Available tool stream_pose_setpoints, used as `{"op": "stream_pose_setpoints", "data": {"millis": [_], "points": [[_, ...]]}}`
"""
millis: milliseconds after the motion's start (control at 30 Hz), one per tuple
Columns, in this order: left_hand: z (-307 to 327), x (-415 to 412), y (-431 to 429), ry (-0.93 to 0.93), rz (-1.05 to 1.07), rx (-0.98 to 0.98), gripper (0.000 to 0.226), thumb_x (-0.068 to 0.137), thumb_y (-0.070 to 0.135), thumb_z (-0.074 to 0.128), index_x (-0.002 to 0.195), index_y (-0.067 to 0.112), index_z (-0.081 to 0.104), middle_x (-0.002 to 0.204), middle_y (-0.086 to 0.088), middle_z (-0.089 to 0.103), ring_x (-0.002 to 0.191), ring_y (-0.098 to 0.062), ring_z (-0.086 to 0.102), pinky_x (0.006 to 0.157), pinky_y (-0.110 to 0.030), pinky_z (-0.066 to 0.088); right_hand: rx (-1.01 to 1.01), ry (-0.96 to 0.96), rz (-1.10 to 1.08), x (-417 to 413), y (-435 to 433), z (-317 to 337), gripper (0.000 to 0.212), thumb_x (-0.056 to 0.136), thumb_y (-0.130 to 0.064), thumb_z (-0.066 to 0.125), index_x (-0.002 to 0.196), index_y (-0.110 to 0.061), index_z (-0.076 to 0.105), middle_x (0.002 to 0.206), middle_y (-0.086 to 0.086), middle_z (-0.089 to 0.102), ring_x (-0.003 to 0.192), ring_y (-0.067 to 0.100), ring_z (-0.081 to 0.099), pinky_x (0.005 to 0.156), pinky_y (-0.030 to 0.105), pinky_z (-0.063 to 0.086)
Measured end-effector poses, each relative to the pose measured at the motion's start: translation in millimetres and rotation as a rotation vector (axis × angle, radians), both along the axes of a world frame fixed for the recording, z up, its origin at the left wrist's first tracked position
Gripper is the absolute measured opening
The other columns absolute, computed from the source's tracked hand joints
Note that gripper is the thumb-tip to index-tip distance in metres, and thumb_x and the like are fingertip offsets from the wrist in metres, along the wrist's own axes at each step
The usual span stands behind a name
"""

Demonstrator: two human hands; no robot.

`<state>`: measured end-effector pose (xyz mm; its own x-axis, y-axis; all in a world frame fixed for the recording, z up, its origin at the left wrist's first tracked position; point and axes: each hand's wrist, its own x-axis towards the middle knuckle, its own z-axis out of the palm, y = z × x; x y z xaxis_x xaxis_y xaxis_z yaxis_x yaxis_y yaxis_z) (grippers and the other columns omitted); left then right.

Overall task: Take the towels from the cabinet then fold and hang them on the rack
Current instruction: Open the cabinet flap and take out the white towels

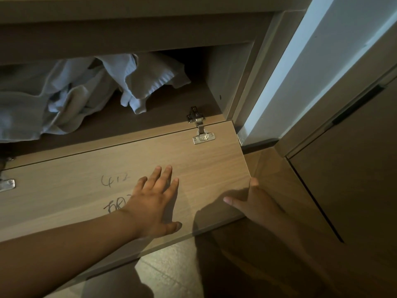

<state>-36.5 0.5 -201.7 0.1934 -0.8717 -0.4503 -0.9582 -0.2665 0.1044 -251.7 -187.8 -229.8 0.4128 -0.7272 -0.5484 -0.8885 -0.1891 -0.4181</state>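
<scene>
Left hand (154,203): flat, fingers spread, on open cabinet door (204,160). Right hand (257,202): fingers pinching door's corner. Towels (64,93): crumpled inside.

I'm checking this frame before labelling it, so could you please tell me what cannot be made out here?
Towels: head view, a crumpled heap cut off by the left edge and the cabinet's upper rail; uncountable.
Right hand: head view, most fingers hidden beneath the cabinet door.
Handwriting: head view, lower line partly covered by the left hand.
Rack: nowhere in the head view.
</scene>
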Motion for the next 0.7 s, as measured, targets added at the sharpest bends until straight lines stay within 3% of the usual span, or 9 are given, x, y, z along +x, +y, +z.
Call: {"op": "stream_pose_setpoints", "data": {"millis": [67, 167, 267, 367, 567, 700], "points": [[4.6, 0.9, -1.8, 0.035, 0.006, -0.001, 0.102, 0.082, 0.074, 0.044, 0.155, 0.025, -0.008, 0.156, -0.006, -0.033, 0.145, -0.029, -0.028, 0.120, -0.046, -0.004, -0.165, 0.056, 0.078, 3.4, -1.1, 8.1, 0.090, 0.078, -0.060, 0.068, 0.146, -0.017, 0.029, 0.143, 0.009, 0.042, 0.128, 0.026, 0.046, 0.092, 0.034, 0.046], [17.2, 6.3, -3.1, 0.154, 0.048, -0.056, 0.088, 0.089, 0.062, 0.048, 0.156, 0.021, 0.007, 0.163, -0.004, -0.011, 0.150, -0.024, -0.009, 0.123, -0.038, 0.008, -0.352, 0.015, 0.148, 20.6, -0.3, 29.3, 0.085, 0.080, -0.054, 0.070, 0.147, -0.024, 0.028, 0.144, 0.003, 0.038, 0.131, 0.021, 0.041, 0.095, 0.034, 0.044], [33.8, 15.0, -0.1, 0.247, 0.093, -0.132, 0.072, 0.093, 0.051, 0.052, 0.152, 0.019, 0.027, 0.160, -0.003, 0.020, 0.144, -0.020, 0.026, 0.115, -0.024, 0.025, -0.340, -0.071, 0.275, 42.8, 8.1, 48.5, 0.085, 0.081, -0.047, 0.073, 0.149, -0.029, 0.026, 0.149, -0.003, 0.034, 0.136, 0.018, 0.036, 0.102, 0.031, 0.038], [52.4, 36.0, 12.0, 0.215, 0.142, -0.179, 0.055, 0.092, 0.045, 0.056, 0.140, 0.021, 0.047, 0.151, 0.001, 0.035, 0.128, -0.016, 0.046, 0.103, -0.023, 0.039, -0.353, -0.146, 0.417, 65.8, 27.4, 62.4, 0.082, 0.083, -0.047, 0.070, 0.150, -0.029, 0.026, 0.149, -0.005, 0.035, 0.134, 0.015, 0.039, 0.102, 0.027, 0.038], [71.1, 100.9, 49.3, 0.009, 0.416, -0.370, 0.044, 0.088, 0.043, 0.062, 0.126, 0.022, 0.055, 0.131, 0.002, 0.053, 0.110, -0.015, 0.055, 0.085, -0.025, 0.043, -0.444, -0.246, 0.629, 115.7, 57.5, 77.1, 0.059, 0.090, -0.048, 0.060, 0.143, -0.031, 0.038, 0.137, -0.007, 0.047, 0.119, 0.009, 0.049, 0.093, 0.022, 0.043], [65.6, 130.4, 72.3, -0.083, 0.577, -0.458, 0.046, 0.089, 0.040, 0.062, 0.130, 0.022, 0.054, 0.141, -0.002, 0.045, 0.128, -0.023, 0.044, 0.099, -0.032, 0.040, -0.454, -0.245, 0.726, 150.3, 65.5, 78.6, 0.056, 0.091, -0.047, 0.058, 0.141, -0.027, 0.043, 0.134, -0.003, 0.050, 0.117, 0.013, 0.052, 0.095, 0.027, 0.047]]}}
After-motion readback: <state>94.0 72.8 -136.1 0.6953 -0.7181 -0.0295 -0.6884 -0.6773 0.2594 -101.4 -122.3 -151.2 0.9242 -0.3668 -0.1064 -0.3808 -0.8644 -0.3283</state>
